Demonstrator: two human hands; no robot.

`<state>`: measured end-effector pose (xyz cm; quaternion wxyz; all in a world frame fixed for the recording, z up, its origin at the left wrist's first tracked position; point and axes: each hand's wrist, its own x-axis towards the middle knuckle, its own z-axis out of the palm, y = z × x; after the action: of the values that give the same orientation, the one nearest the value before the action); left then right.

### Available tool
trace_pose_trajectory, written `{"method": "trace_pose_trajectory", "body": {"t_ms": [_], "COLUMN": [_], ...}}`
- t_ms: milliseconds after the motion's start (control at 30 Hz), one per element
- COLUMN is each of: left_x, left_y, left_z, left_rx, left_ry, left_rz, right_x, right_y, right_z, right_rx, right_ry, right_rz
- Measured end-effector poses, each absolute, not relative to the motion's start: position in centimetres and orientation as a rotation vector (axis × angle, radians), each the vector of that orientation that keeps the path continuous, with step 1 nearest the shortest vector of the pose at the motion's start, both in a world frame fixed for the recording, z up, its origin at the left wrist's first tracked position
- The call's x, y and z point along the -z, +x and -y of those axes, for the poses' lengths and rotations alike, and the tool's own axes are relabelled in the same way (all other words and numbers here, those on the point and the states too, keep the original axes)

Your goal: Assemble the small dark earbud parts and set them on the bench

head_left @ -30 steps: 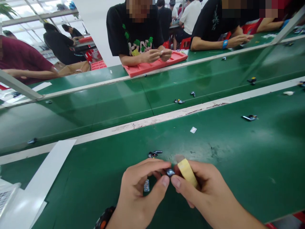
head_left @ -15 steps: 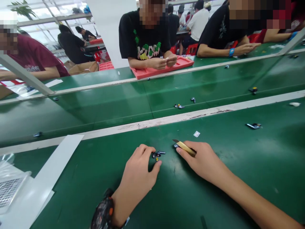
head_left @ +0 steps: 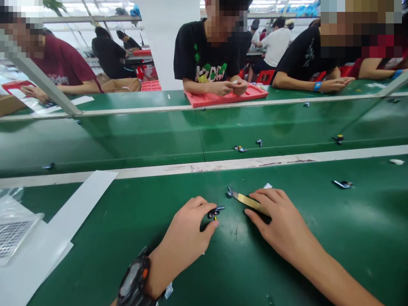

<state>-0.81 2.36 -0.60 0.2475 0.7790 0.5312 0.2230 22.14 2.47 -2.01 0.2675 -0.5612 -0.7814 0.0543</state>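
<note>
Partly between left fingertips, dark parts

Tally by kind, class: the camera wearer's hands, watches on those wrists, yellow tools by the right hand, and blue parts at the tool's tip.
Hands (left hand, right hand): 2
Watch: 1
Yellow tool: 1
Blue part: 1
Total: 5

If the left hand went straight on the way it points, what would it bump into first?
Most likely the small dark parts right at the gap between thumb and forefinger of the left hand; whether they touch is unclear.
</note>
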Motion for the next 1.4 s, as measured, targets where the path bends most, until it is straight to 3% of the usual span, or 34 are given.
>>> {"method": "trace_pose_trajectory", "body": {"t_ms": [167,333,567,733,1400], "left_x": [1.3,1.4,-0.3,-0.8,-1.9], "left_y": [-1.1,-1.4,-0.7,-0.5,-0.5], "left_z": [-2.7,-2.9,-2.2,-1.7,-1.1], "left_rx": [-0.620,-0.729,-0.974,-1.044,-1.383], "left_ry": [2.177,2.205,1.983,1.820,1.924], "left_rz": [-1.380,-1.428,-1.415,-1.251,-1.159], "right_x": [1.4,1.8,0.6,-0.2,-1.5], "right_y": [19.5,17.6,18.4,17.9,17.5], "right_z": [-2.9,-3.6,-3.0,-2.6,-1.7], "right_rx": [-0.301,-0.388,-1.146,-1.638,-1.812], "right_ry": [-1.125,-1.084,-1.277,-1.095,-0.926], "right_rz": [2.375,2.494,1.834,1.374,0.896]}}
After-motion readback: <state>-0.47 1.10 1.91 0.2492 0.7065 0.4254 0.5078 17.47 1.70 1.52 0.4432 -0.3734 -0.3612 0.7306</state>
